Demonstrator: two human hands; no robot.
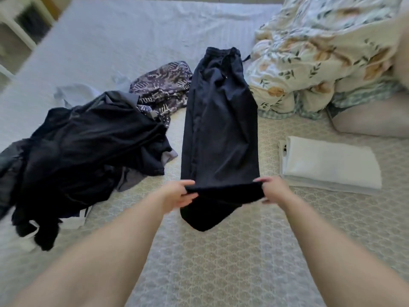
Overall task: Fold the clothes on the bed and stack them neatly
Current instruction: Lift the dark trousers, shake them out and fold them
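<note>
The left hand pinched the near-left edge of the dark trousers, and the right hand pinched the near-right edge. The trousers lay lengthwise on the bed, waistband toward twelve o'clock, cuffs at the hands. The fold would go best with both edges lifted level and carried evenly toward twelve o'clock, keeping the sides aligned.

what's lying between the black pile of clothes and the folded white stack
The dark trousers, laid lengthwise on the bed and gripped by both hands, as the head view shows.
</note>
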